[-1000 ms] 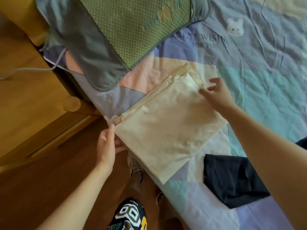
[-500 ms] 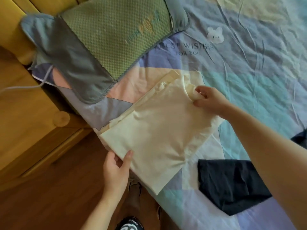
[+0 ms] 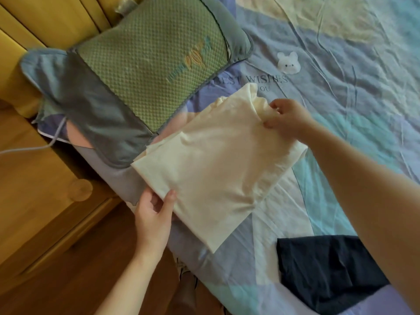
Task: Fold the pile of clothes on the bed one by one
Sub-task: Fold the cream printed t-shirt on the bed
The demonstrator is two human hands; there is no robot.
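A folded cream garment [image 3: 216,169] lies on the bed near its left edge, partly lifted. My right hand [image 3: 288,118] pinches its far right corner and bunches the cloth there. My left hand [image 3: 152,212] holds the near left edge, thumb on top and fingers underneath. A dark navy garment [image 3: 327,271] lies flat on the bed at the lower right, partly hidden by my right forearm.
A green and grey pillow [image 3: 145,71] lies at the head of the bed, just left of the cream garment. The patchwork bed sheet [image 3: 341,76] stretches to the right. A wooden nightstand [image 3: 41,183] and wooden floor are on the left, with a white cable [image 3: 27,148].
My right hand went from lying flat on the cream garment to pinching its far corner. My left hand slid along the near edge and took hold. The garment has shifted toward the pillow.
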